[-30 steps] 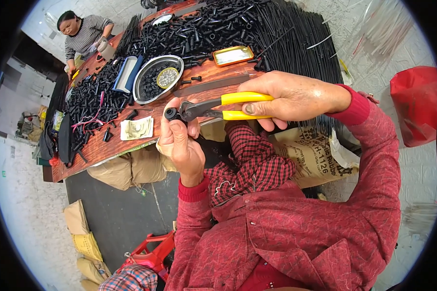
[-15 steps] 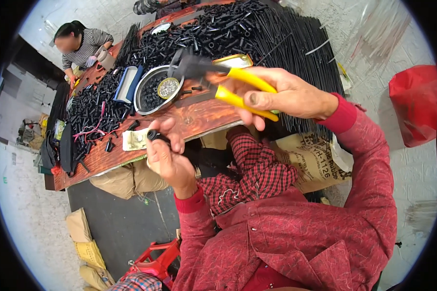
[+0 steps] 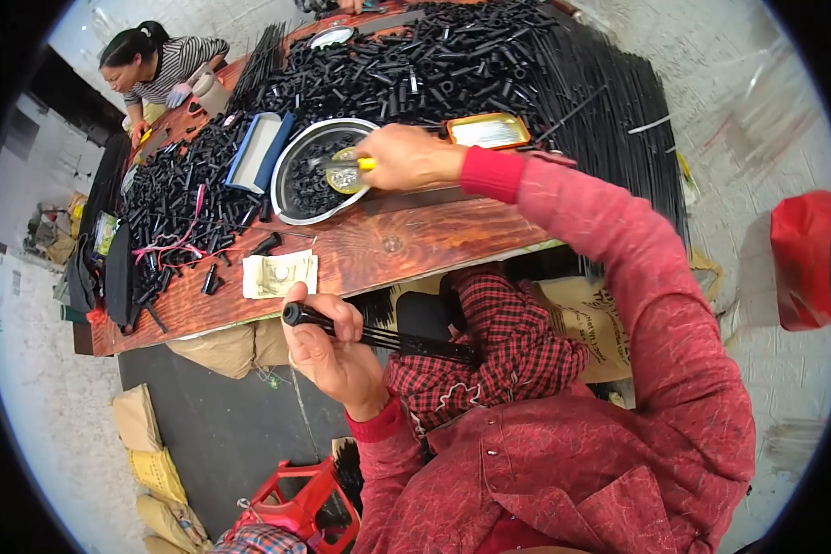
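My left hand [image 3: 334, 355] is closed around a black ribbed tube [image 3: 307, 317], held below the table's front edge. Thin black rods [image 3: 406, 343] run from beside it to the right, over my lap. Above the oval metal bowl [image 3: 283, 205], my right hand [image 3: 404, 157] grips yellow-handled pliers [image 3: 367, 163], mostly hidden by the fingers. Their blurred grey end points left over a small round yellow tin [image 3: 343, 183] of shiny silver bits. Small black pieces [image 3: 309, 189] fill the bowl around the tin.
Heaps of black tubes [image 3: 406, 65] and long black rods [image 3: 609, 120] cover the wooden table [image 3: 406, 235]. Nearby are a blue-and-white tray [image 3: 254, 152], an orange-rimmed tin [image 3: 489, 131] and a paper stack [image 3: 280, 274]. A person in stripes [image 3: 180, 65] works far left; another person's hand shows at the top.
My right hand has swung the pliers left from mid-air to over the bowl. The left hand has moved slightly lower and right, still holding the tube; its rods now show.
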Demonstrator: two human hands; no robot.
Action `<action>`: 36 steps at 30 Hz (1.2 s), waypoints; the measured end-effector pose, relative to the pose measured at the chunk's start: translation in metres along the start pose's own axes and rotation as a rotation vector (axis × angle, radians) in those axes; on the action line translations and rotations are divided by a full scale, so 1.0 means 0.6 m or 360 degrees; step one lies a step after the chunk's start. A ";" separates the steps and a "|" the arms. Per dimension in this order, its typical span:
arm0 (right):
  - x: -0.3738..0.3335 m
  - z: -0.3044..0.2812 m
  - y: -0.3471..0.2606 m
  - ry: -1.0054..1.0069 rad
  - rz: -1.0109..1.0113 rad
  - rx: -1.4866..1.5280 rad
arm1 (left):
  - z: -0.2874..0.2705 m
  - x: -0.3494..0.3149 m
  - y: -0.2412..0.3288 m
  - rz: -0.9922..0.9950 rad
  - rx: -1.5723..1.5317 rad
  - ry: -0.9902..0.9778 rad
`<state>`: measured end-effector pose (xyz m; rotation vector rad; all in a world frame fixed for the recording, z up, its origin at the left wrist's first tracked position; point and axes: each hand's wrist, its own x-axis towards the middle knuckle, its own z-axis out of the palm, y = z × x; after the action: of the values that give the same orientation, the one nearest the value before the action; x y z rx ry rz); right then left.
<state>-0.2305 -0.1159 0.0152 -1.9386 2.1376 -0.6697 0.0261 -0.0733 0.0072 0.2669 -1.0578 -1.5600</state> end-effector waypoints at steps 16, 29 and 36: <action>0.193 0.115 0.007 0.0028 -0.0403 -0.0487 | -0.063 0.032 -0.014 -0.0098 -0.0031 0.0153; 0.141 0.087 0.027 -0.0068 -0.0429 -0.0743 | -0.050 0.037 -0.028 -0.0108 -0.0110 0.0099; 0.139 0.086 0.031 -0.0082 -0.0339 -0.0652 | -0.043 0.038 -0.027 -0.0096 -0.0109 0.0085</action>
<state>-0.2366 -0.2072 -0.0251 -2.3835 2.1884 -0.2146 0.0260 -0.1068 -0.0110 0.2939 -0.9608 -1.6311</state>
